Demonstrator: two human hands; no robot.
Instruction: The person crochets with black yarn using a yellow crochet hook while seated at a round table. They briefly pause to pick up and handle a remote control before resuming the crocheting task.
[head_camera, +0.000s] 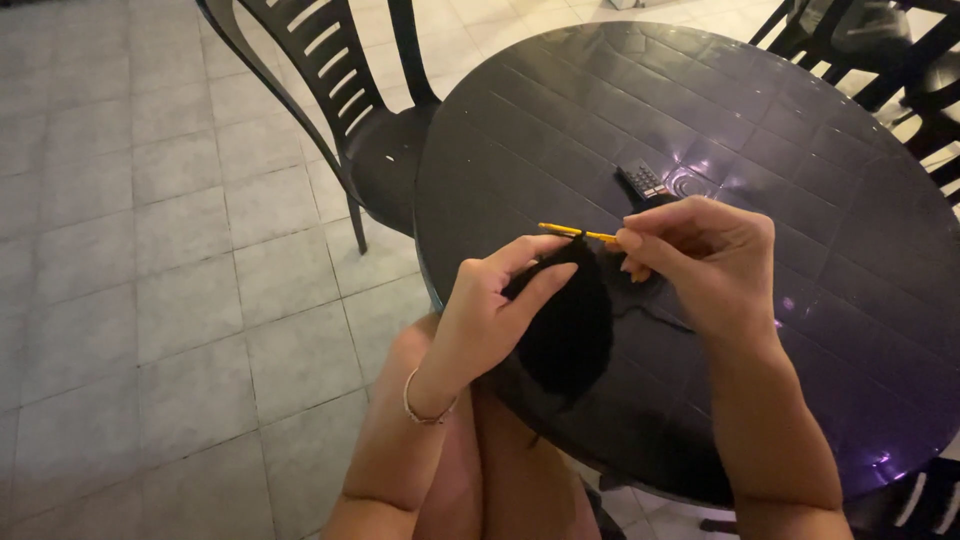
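Note:
My left hand (490, 305) pinches the top edge of a black crocheted piece (570, 325) that hangs down over the near edge of a round black table (620, 110). My right hand (700, 260) grips a yellow crochet hook (572, 232), whose tip points left and meets the upper edge of the black piece. A thin strand of black yarn (655, 315) trails from the work to the right, under my right hand. A bracelet sits on my left wrist.
A small black remote control (642, 182) lies on the table just beyond my hands. A black slatted plastic chair (340, 90) stands at the table's left, more dark chairs (900, 60) at the upper right. Grey floor tiles (150, 250) fill the left.

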